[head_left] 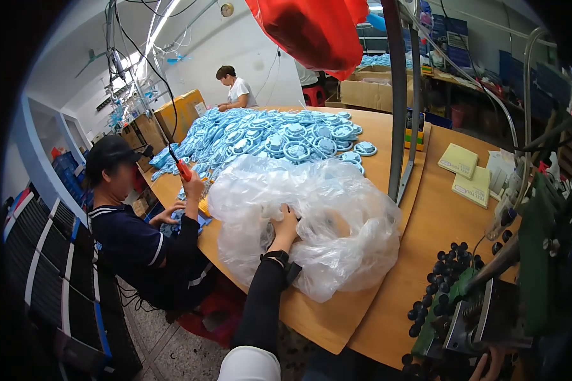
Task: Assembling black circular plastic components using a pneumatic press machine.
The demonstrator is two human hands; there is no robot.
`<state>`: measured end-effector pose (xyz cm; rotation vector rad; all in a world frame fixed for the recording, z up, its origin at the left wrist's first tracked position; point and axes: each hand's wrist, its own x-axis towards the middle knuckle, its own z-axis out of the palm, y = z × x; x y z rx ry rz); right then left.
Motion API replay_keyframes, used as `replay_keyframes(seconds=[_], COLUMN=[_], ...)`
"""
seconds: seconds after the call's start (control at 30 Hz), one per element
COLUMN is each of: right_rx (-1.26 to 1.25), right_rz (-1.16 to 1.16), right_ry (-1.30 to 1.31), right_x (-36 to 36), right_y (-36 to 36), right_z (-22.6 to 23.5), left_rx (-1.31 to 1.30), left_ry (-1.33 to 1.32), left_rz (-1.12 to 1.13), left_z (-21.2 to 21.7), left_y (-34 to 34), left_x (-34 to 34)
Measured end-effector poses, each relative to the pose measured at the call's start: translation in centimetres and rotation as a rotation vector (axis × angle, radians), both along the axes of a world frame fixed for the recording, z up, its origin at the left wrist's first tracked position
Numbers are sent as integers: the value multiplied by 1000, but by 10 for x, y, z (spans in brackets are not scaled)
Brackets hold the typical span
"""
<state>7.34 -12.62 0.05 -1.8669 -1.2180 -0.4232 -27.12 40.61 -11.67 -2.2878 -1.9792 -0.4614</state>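
Observation:
A large, crumpled clear plastic bag (356, 216) lies on the wooden table in front of me. My left hand (286, 225), with a dark band at the wrist, reaches into the folds of the bag. Most of its fingers are hidden by the film, so I cannot tell what they hold. At the lower right edge, part of my right hand (489, 367) shows beneath the metal block of a green bench machine (489, 311). Its fingers are mostly cut off and in shadow. Black round knobs (442, 279) cluster on the machine's left side.
Beyond the bag spreads a heap of light blue, round corded pieces (286, 136). A co-worker (124, 209) sits at the left holding a red-handled tool (183, 170); another person (238, 89) sits farther back. A metal post (397, 95) and hanging red bag (314, 32) stand ahead. Yellow booklets (459, 161) lie right.

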Motion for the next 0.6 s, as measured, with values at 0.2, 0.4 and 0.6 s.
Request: replay_keyframes(seconds=[0.2, 0.4, 0.6], right_rx=[-12, -11, 50], right_rz=[-37, -24, -11], right_ry=[33, 30, 17], right_x=[1, 0, 4], right_y=[-7, -10, -16], right_z=[1, 3, 4], left_rx=[-95, -117, 299], left_ry=[-12, -175, -112], left_rz=[-30, -268, -478], left_z=[0, -4, 32], left_y=[-2, -63, -127], left_x=[11, 38, 18])
